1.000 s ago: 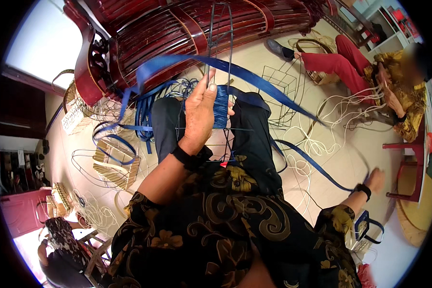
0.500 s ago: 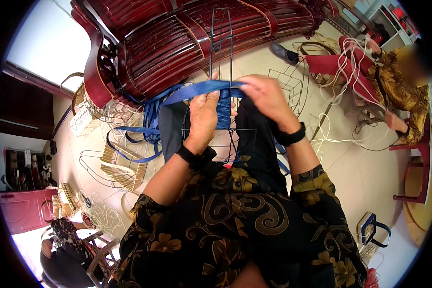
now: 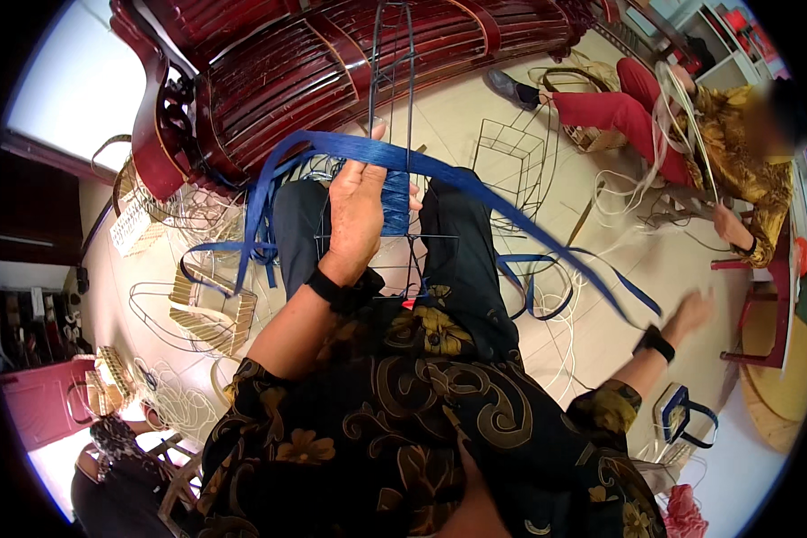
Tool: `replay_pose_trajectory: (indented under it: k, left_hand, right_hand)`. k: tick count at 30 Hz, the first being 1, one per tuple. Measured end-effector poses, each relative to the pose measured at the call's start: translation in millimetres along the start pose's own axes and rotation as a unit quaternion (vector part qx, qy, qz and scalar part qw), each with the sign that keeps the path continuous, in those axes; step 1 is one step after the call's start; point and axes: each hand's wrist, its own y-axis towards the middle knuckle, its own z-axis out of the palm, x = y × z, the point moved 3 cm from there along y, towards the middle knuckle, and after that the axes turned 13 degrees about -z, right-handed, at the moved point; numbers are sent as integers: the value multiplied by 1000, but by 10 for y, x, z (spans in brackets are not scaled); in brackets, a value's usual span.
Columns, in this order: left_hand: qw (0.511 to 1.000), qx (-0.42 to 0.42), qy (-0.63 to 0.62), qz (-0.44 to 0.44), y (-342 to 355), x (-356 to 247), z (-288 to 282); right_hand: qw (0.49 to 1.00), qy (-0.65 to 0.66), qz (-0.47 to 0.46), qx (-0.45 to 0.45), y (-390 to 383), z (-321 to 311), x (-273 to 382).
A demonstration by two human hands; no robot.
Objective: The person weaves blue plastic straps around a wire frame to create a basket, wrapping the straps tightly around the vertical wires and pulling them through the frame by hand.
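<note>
My left hand (image 3: 357,211) is wrapped round a dark wire frame (image 3: 410,81) standing upright between my knees. Its fingertips show past the far side of a blue woven section (image 3: 396,204) on the frame. From the frame a flat blue strip (image 3: 511,211) runs slanting down to the right, toward my right wrist. Another length of the strip arches over my left hand and hangs down at the left. My right hand (image 3: 690,314) is stretched far out to the right and smeared by motion, so whether its fingers hold the strip is unclear.
A dark red wooden bench (image 3: 287,90) stands ahead. Cream cords (image 3: 175,403) and a partly woven basket (image 3: 211,314) lie at the left. An unwoven wire frame (image 3: 516,161) stands right of my knees. A seated person (image 3: 735,152) handles pale strands at the right; another person sits lower left.
My right hand has swung from beside the frame far out to the right and down. The blue strip now stretches out after it. My left hand stays on the frame.
</note>
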Motion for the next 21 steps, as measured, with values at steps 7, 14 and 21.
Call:
replay_pose_trajectory:
  k: [7, 14, 21]
  left_hand:
    - [1000, 11, -9, -10, 33, 13, -4]
    - [1000, -12, 6, 2, -1, 3, -8]
    - [1000, -4, -1, -19, 26, 23, -9]
  right_hand:
    - [695, 598, -251, 311, -227, -220, 4766]
    - [710, 608, -238, 264, -315, -302, 5062]
    - [991, 99, 14, 86, 41, 258, 516]
